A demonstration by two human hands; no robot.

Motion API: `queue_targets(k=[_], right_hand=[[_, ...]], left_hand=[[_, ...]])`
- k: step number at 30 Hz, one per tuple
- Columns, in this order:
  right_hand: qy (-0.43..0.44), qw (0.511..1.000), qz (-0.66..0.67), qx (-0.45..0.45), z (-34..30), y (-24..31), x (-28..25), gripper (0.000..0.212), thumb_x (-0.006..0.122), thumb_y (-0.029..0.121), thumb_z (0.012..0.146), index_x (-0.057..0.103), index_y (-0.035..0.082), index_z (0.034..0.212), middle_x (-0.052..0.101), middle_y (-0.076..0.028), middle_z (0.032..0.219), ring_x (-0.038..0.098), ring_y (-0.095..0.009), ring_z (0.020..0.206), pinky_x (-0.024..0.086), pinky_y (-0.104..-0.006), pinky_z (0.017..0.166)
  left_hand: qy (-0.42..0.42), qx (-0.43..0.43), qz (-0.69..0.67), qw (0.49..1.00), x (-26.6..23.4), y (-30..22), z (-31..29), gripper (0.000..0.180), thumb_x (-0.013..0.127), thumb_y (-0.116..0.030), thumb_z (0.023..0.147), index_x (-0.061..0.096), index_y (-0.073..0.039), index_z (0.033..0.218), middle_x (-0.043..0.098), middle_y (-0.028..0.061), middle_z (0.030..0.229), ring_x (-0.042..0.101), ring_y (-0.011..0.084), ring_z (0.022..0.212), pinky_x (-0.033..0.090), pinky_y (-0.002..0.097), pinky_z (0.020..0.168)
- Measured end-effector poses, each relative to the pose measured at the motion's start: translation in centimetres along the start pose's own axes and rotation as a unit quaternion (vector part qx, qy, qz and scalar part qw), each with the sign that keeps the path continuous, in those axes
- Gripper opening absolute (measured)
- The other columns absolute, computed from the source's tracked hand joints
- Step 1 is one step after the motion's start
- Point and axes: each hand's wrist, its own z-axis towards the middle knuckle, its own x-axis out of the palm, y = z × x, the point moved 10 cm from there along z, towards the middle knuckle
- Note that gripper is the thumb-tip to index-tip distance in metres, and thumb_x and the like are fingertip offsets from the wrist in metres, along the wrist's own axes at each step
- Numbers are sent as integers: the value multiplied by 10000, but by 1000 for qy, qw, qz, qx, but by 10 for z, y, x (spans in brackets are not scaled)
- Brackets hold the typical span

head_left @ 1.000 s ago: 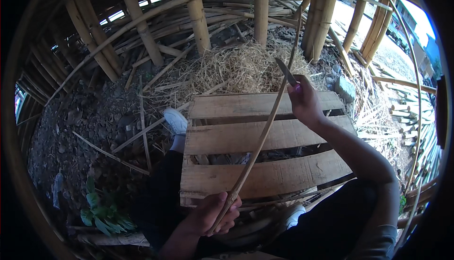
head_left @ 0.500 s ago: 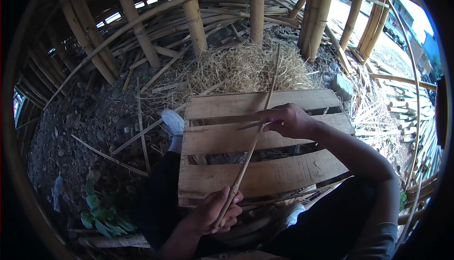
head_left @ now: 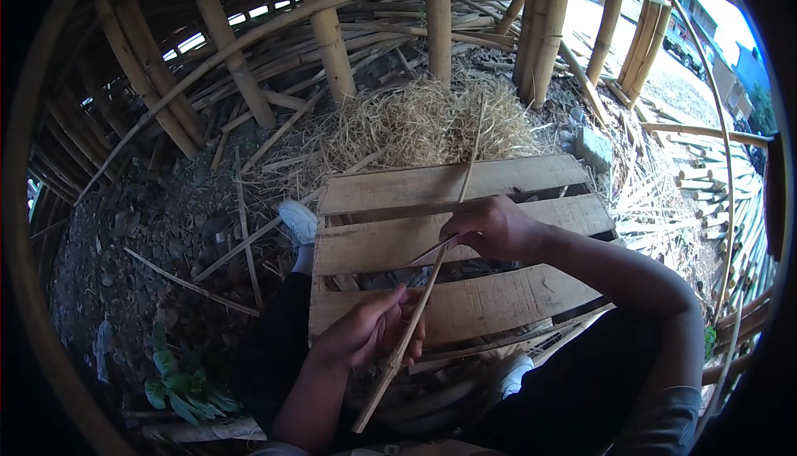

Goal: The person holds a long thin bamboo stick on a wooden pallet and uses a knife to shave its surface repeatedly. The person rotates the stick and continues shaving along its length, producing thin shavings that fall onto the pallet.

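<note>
A long, thin bamboo strip (head_left: pixel 429 283) slants across a slatted wooden stand (head_left: pixel 506 302), its near end sticking out toward me past the stand's edge. My left hand (head_left: pixel 361 331) is loosely curled beneath the strip's lower part, near a node, with the thumb raised. Farther up, my right hand (head_left: pixel 502 230) grips a knife whose narrow blade (head_left: pixel 427 253) points left and meets the strip. The knife's handle is mostly hidden in the fingers.
Pale shavings (head_left: pixel 423 124) are heaped beyond the stand, below upright bamboo poles (head_left: pixel 328 41). A grey block (head_left: pixel 593 147) sits at its far right corner. Bamboo lengths (head_left: pixel 706 207) lie to the right. A leafy green plant (head_left: pixel 178 381) grows at lower left.
The strip has slid toward me, its near end now well past my left hand. My left hand has loosened and shifted up slightly; my right hand and knife have come a little nearer.
</note>
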Motion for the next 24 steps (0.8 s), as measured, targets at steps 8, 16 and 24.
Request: queue_targets(k=[8,16,24], right_hand=[[63,998,-7,8,6,18,23,150,740,155,845,663,85,953,687,-101,823,695,-326,779,537,-441,660],[-129,984,40,117,1,-39,-12,125,657,125,941,634,14,993,656,-180,756,649,-385,687,499,-444,639],[67,855,-12,514,-44,-139,0,578,505,502,1016,674,-30,869,612,-176,649,617,-311,620,494,-462,644]], left_hand=[[45,29,50,997,19,-10,1,428,350,-388,1086,445,-13,1267,571,67,802,547,96,524,448,224,381],[-34,62,30,997,2,-16,0,354,326,-353,1098,472,-38,1163,440,-19,641,386,20,387,310,174,295],[-78,26,46,996,3,-12,-2,366,300,-393,1098,470,-71,1136,366,-57,516,360,17,302,311,183,255]])
